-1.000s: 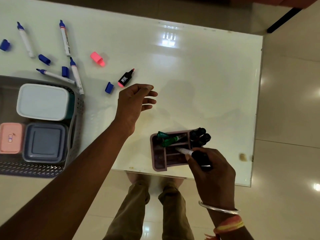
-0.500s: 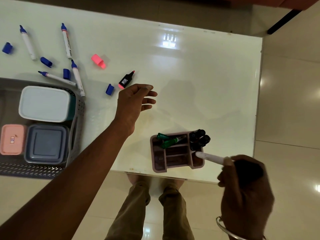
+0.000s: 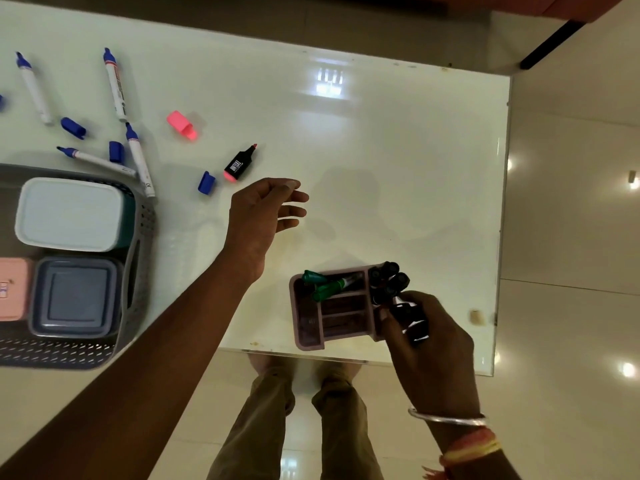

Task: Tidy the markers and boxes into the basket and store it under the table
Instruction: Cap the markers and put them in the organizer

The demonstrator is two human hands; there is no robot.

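My right hand (image 3: 427, 337) is shut on a black-capped marker (image 3: 408, 320) at the right end of the pink organiser (image 3: 308, 327), beside several black markers (image 3: 389, 280) standing in it. Two green markers (image 3: 327, 284) lie in its far compartment. My left hand (image 3: 263, 216) hovers open over the table's middle. The grey basket (image 3: 136, 258) at the left holds a white-lidded box (image 3: 69, 214), a grey box (image 3: 74, 296) and a pink box (image 3: 12, 289). Several uncapped blue markers (image 3: 138, 159), blue caps (image 3: 206, 183), a pink cap (image 3: 181, 124) and a black highlighter (image 3: 240, 163) lie loose.
The white table (image 3: 398, 168) ends at its near edge just below the organiser and at its right edge past it. My legs and the glossy tiled floor (image 3: 571, 341) show below and to the right. A small tan speck (image 3: 476, 316) sits near the right corner.
My right hand pulled back off the table edge with the black-capped marker, then returned to the organiser's right end. The left hand stayed hovering.
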